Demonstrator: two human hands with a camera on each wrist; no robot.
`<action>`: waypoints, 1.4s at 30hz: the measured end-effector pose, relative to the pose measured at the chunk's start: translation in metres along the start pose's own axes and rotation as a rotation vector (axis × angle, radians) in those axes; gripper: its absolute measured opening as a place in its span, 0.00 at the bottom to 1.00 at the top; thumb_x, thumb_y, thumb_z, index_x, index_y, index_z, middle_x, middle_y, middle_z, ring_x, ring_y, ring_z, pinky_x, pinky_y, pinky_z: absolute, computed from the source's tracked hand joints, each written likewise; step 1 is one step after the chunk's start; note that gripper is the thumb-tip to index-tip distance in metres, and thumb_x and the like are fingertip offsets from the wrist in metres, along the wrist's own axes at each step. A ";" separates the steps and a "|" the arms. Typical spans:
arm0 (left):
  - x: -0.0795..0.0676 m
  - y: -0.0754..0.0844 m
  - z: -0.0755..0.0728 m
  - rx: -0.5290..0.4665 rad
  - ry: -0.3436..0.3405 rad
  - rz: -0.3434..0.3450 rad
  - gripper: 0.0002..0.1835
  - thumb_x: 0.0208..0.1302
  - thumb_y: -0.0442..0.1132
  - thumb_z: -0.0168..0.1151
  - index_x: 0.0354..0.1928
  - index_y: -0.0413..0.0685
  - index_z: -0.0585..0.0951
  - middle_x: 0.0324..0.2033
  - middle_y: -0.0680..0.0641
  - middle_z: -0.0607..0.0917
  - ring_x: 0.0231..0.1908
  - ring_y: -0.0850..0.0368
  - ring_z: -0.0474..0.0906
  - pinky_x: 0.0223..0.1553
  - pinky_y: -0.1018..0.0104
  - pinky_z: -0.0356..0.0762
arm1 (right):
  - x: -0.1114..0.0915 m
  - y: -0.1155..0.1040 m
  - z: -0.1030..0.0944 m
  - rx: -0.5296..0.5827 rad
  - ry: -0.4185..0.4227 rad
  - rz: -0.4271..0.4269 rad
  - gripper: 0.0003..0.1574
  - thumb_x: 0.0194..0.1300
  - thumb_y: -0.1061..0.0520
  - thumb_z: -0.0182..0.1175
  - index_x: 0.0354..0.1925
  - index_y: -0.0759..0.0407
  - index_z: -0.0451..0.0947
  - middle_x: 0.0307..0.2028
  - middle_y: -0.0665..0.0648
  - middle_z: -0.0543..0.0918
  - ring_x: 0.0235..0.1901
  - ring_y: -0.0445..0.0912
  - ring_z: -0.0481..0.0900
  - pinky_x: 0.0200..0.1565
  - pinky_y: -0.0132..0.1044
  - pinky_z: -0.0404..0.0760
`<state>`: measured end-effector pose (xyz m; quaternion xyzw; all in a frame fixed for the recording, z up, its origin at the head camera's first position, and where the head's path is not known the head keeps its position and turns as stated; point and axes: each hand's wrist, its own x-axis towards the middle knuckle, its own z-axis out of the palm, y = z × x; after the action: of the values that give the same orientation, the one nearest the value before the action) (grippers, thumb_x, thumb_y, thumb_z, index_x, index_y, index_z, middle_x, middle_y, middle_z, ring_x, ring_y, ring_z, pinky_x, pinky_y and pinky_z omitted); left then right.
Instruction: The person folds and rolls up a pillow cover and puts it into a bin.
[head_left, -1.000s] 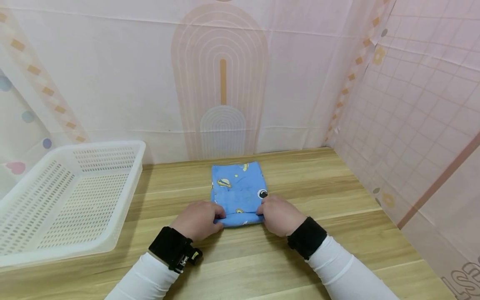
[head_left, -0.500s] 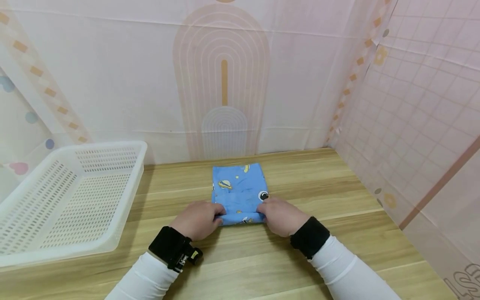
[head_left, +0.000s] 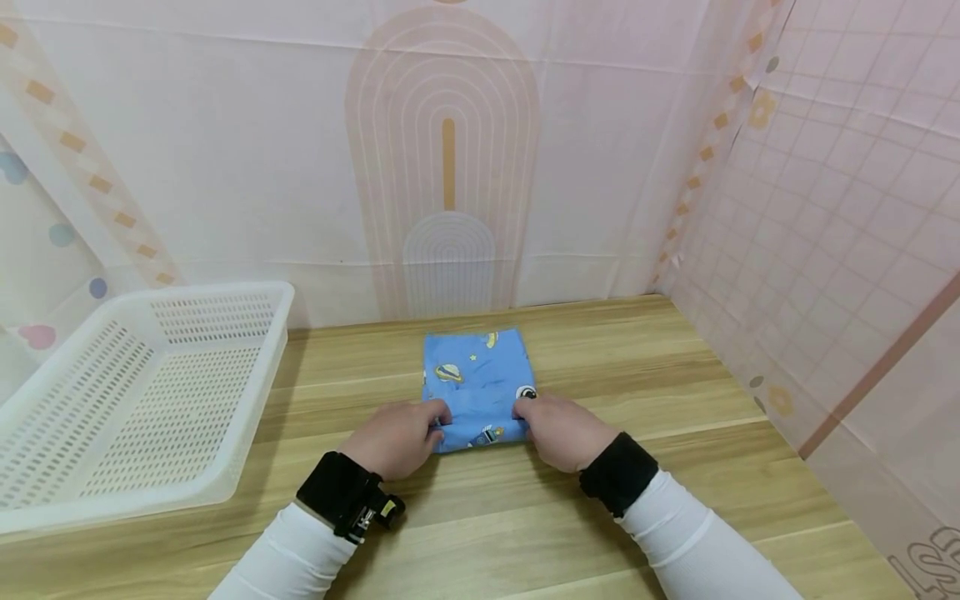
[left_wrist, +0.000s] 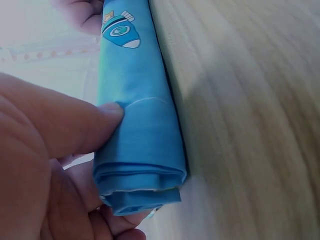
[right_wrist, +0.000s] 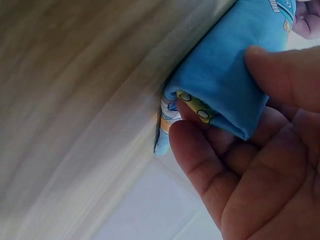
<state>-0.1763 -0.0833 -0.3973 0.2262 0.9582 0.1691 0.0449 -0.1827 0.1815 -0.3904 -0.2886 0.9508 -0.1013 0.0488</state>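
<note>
A blue cloth with a printed space pattern lies on the table, its near edge rolled into a thick fold. My left hand grips the left end of that roll, thumb on top and fingers beneath. Layered fabric edges of the roll show at that end in the left wrist view. At the opposite end, my right hand pinches the roll between thumb and fingers. From the right wrist view, a yellow patch of print peeks out of the blue fold beside the fingertips.
A white perforated plastic basket stands on the left of the wood-grain table. Behind the cloth rises a patterned wall sheet, and another sheet borders the right side.
Both hands have turned the near roll a little farther away from the person. A rocket print has come into view on top of it, and the round black-and-white print is now partly covered.
</note>
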 end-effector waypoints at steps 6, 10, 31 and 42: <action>0.000 0.000 0.002 -0.007 -0.010 -0.008 0.08 0.78 0.39 0.58 0.52 0.52 0.83 0.43 0.52 0.89 0.37 0.60 0.79 0.49 0.54 0.82 | -0.001 0.000 0.000 0.018 0.036 -0.021 0.07 0.77 0.64 0.58 0.50 0.56 0.75 0.37 0.55 0.86 0.34 0.42 0.80 0.42 0.41 0.84; 0.001 -0.001 0.003 -0.010 -0.002 -0.015 0.08 0.79 0.39 0.58 0.52 0.51 0.84 0.45 0.51 0.90 0.42 0.59 0.83 0.54 0.53 0.83 | 0.000 0.000 0.000 0.032 0.064 -0.017 0.07 0.77 0.65 0.59 0.49 0.56 0.75 0.37 0.54 0.83 0.33 0.42 0.77 0.40 0.38 0.82; 0.003 0.001 0.005 0.037 0.103 -0.021 0.04 0.70 0.39 0.71 0.44 0.50 0.86 0.40 0.52 0.84 0.41 0.56 0.81 0.50 0.55 0.82 | 0.006 0.000 0.003 -0.015 0.146 0.062 0.07 0.72 0.65 0.65 0.42 0.56 0.88 0.41 0.54 0.90 0.43 0.49 0.86 0.52 0.46 0.86; 0.002 0.005 0.005 0.034 0.136 0.006 0.05 0.67 0.35 0.72 0.35 0.54 0.88 0.35 0.57 0.84 0.38 0.60 0.80 0.47 0.58 0.82 | 0.005 -0.004 0.001 -0.065 0.209 -0.012 0.10 0.70 0.69 0.63 0.37 0.57 0.88 0.36 0.53 0.86 0.41 0.47 0.80 0.51 0.44 0.83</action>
<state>-0.1754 -0.0764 -0.4001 0.2179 0.9611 0.1678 -0.0247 -0.1849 0.1756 -0.3904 -0.2835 0.9518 -0.1001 -0.0606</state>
